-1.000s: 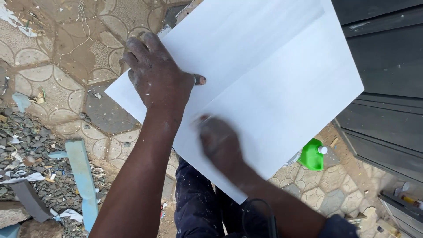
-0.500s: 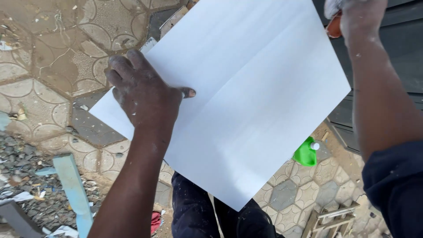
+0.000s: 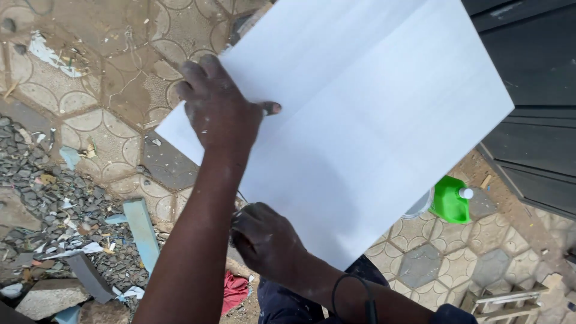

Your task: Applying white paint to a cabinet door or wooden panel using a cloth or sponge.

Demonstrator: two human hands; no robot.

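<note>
Head view: 1 large white tile [image 3: 360, 114] is held above the patterned paving [image 3: 108, 126], its long axis running from lower left to upper right. The left hand [image 3: 219, 108] lies flat and spread on the tile's left corner, fingers curled over the far edge, thumb extended. The right hand [image 3: 264, 240] sits at the tile's near edge, fingers curled; whether it grips the edge cannot be told. A green container [image 3: 450, 201] stands below the tile's right side

A large white tile [image 3: 360, 114] — smooth, square-cornered, plain — sits tilted above the paved ground, one corner toward the lower edge.
</note>
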